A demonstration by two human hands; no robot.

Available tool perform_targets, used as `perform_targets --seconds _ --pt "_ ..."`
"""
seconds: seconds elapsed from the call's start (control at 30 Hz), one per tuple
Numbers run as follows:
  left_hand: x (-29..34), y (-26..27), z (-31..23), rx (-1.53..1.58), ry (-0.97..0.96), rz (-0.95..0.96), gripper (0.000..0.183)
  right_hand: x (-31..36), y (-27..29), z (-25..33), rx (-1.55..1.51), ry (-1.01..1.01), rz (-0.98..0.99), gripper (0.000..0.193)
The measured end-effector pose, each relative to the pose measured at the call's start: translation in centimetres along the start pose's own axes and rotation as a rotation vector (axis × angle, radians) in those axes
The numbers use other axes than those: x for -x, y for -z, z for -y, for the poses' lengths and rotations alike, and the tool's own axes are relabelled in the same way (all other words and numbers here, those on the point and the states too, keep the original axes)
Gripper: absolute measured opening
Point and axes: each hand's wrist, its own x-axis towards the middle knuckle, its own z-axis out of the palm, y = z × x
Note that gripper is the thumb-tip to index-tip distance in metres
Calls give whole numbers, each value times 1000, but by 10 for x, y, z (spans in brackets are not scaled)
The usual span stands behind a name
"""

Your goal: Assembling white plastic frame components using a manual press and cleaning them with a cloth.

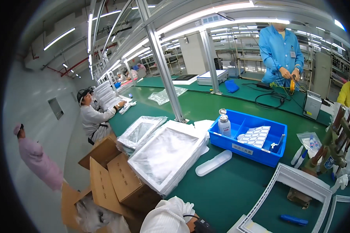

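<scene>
White frame (305, 179) lies around a blue marker (294, 220), blue bin (270, 157) just beyond; I cannot tell either out-of-view hand's grip.

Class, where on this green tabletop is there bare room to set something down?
Bare green tabletop shows between the translucent case and the open white frame, and in the strip just behind the blue bin. Crowded: the right end, around the metal press, with pens and a clear bag; and the near left, under the plastic-wrapped frames.
</scene>
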Motion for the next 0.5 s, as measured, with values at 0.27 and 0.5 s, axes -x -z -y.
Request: perform_targets --seconds 0.27,0.5 --pt "5 -7 6 2 -29 -12 27 -2 2 2 21 -13 0 28" --pt "6 -15 7 5 -25 -31 27 -2 5 3 29 -19 17 27"
